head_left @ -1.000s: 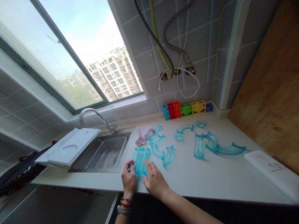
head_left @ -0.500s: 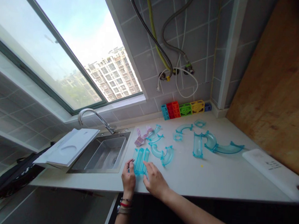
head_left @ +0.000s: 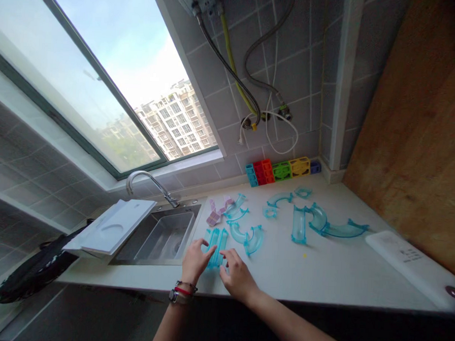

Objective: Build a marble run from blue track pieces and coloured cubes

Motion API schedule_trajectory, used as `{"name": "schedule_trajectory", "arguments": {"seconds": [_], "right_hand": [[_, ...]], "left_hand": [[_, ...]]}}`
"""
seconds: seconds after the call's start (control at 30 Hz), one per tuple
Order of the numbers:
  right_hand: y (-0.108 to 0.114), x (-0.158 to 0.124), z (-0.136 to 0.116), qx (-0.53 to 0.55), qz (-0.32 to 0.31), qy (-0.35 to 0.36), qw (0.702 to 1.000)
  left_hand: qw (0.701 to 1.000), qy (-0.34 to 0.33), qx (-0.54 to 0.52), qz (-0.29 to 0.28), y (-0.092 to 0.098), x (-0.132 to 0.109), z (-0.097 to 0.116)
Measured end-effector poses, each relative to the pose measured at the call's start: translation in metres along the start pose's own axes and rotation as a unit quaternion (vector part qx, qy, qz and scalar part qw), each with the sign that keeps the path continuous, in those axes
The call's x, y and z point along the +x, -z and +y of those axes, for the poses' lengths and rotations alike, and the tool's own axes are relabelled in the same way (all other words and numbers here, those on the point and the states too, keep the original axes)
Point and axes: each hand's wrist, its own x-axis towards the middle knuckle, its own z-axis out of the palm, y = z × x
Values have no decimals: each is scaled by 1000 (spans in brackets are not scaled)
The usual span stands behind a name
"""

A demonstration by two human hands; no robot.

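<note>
Translucent blue straight track pieces (head_left: 216, 239) lie side by side near the counter's front edge. Over their left side is my left hand (head_left: 195, 260), fingers apart and thumb stretched across towards the middle. At their right side sits my right hand (head_left: 239, 277), its thumb and index finger spread. Whether the fingertips touch the tracks I cannot tell; the hands cover part of the tracks' near ends. Just beyond are curved blue track pieces (head_left: 253, 240) and more curved pieces (head_left: 236, 207) beside pink-purple pieces (head_left: 214, 218).
Rightward lie a straight blue track (head_left: 299, 224), a joined curved run (head_left: 342, 229) and a small ring piece (head_left: 270, 212). Coloured blocks (head_left: 282, 170) line the wall. A sink (head_left: 166, 236) with a white panel (head_left: 112, 225) is left; a long white box (head_left: 413, 267) lies right.
My left hand has opened out, its thumb moving right across the tracks. My right hand stays close to the same spot. The camera view has shifted slightly.
</note>
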Motion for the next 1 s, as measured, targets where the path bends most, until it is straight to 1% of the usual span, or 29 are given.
{"name": "schedule_trajectory", "arguments": {"seconds": [0.1,0.17,0.3,0.37,0.53,0.73,0.77,0.83,0.9,0.93,0.97,1.0], "right_hand": [[0,0,1,17,2,2,1000],[1,0,2,22,1,2,1000],[1,1,4,17,-8,-1,1000],[2,2,4,14,-14,-5,1000],[6,1,0,7,-32,-9,999],[6,-1,-4,-3,-36,-9,999],[6,0,-4,-3,-39,-10,999],[8,1,-4,1,-44,-12,999],[10,1,-4,8,-50,-9,999],[11,2,-5,9,-56,-6,998],[11,2,-6,6,-61,-4,998],[11,3,-7,0,-69,-2,998]], "left_hand": [[998,20,53,-21,7,12,6],[997,28,63,-20,9,21,5],[996,48,74,-9,12,40,-9],[997,42,70,-9,13,46,-18],[998,-36,35,-21,12,50,-32],[992,-123,-2,-24,15,46,-36],[991,-132,-2,-17,17,46,-35],[989,-147,-2,16,23,42,-25],[984,-173,-17,51,30,34,-5],[978,-197,-35,54,34,29,8],[973,-223,-52,38,37,22,23],[965,-253,-62,3,39,14,39]]}}
